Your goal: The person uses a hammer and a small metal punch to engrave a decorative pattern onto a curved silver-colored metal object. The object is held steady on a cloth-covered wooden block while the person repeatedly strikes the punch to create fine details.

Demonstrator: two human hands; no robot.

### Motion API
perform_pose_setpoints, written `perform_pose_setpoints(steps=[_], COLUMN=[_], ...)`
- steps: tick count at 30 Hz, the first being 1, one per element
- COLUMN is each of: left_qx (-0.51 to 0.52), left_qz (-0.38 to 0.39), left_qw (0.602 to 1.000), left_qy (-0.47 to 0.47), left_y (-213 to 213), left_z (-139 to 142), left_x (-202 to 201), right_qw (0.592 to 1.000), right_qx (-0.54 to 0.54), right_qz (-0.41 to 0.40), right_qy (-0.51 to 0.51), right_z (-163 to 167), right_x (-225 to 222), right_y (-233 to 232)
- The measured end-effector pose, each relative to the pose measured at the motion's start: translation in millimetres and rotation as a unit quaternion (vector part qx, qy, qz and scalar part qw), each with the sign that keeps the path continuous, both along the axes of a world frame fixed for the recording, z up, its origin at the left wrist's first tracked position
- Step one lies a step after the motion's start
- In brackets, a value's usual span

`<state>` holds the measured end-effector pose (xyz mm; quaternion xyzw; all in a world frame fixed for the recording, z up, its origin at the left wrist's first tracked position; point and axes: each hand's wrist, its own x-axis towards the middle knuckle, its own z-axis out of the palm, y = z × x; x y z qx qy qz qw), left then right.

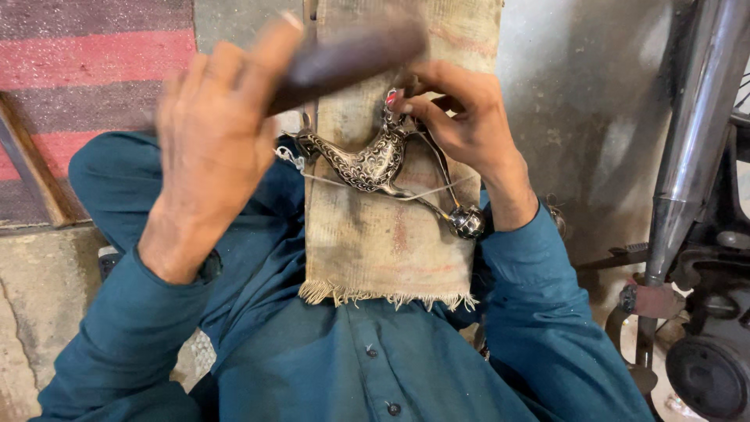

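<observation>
Head view: left hand (pixel 207 148) closed round a dark-handled tool (pixel 344 59), blurred, raised over an engraved metal piece (pixel 367 160) lying on a cloth-covered board (pixel 391 242), right hand (pixel 461 121) pinching its top end; judged mid-strike, aim steady next

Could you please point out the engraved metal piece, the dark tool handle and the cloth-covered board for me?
Engraved metal piece (pixel 367 162), head view, on its patterned middle.
Dark tool handle (pixel 351 56), head view, on the blurred shaft beyond the fingers.
Cloth-covered board (pixel 383 250), head view, on the bare cloth above the fringe.
</observation>
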<state>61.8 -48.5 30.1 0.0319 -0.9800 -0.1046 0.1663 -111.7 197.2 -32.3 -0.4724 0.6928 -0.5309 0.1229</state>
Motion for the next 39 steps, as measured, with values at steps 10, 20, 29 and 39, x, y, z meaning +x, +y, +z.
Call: perform_pose_setpoints(steps=[10, 20, 29, 39], left_qx=[-0.012, 0.061, 0.289, 0.217], left_qz=[-0.001, 0.058, 0.063, -0.053], left_qw=[0.996, 0.995, 0.953, 0.974], left_qy=[0.085, -0.053, -0.071, 0.024], left_y=[-2, -11, 3, 6], left_z=[-8, -5, -29, -4], left_x=[8, 14, 29, 1], right_qw=[0.997, 0.969, 0.985, 0.987], right_qx=[0.056, -0.142, -0.063, -0.038], right_qz=[0.049, 0.013, 0.085, 0.046], right_qy=[0.019, -0.202, -0.139, -0.152], right_z=[24, -14, -27, -20], right_x=[-9, -29, -32, -28], right_y=[-6, 3, 12, 10])
